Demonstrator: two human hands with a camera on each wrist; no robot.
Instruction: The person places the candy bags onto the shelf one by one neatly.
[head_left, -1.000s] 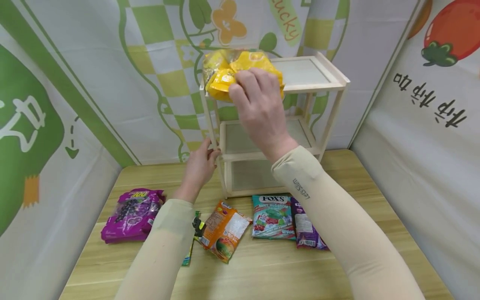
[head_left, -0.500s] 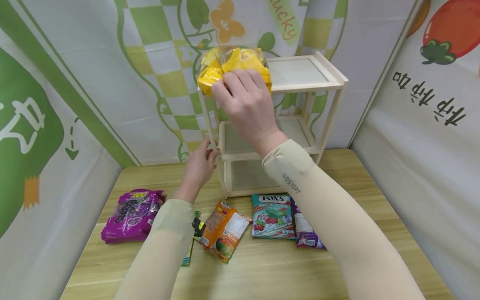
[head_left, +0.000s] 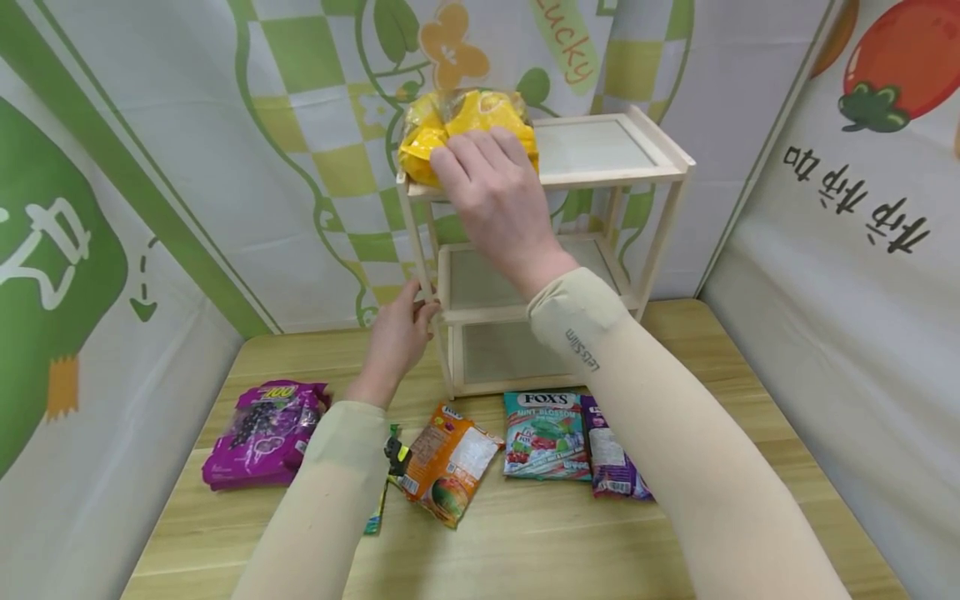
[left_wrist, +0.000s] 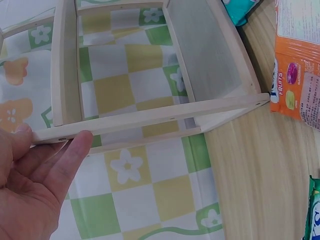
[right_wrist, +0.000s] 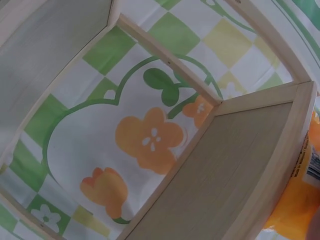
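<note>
A pale wooden three-tier shelf [head_left: 596, 146] stands at the back of the table. My right hand [head_left: 495, 196] grips a yellow snack bag [head_left: 487, 112] at the left end of its top tier. Its fingertips are hidden behind the bag's front edge. In the right wrist view, part of the orange-yellow bag [right_wrist: 292, 205] shows at the right edge, beside the top board. My left hand [head_left: 397, 333] holds the shelf's left front post at middle-tier height. Thumb and fingers lie on either side of that post [left_wrist: 150, 117] in the left wrist view.
A purple grape bag [head_left: 266, 433] lies at the left. In front of the shelf are an orange bag [head_left: 450, 462], a teal FOX'S bag [head_left: 547, 437] and a purple bag [head_left: 611, 454]. My left forearm partly covers a green packet [head_left: 375, 517]. Printed cloth walls enclose the table.
My right hand has moved left with the yellow bag, which now sits at the top tier's left end. In the last half second it barely shifts. The left hand stays on the post.
</note>
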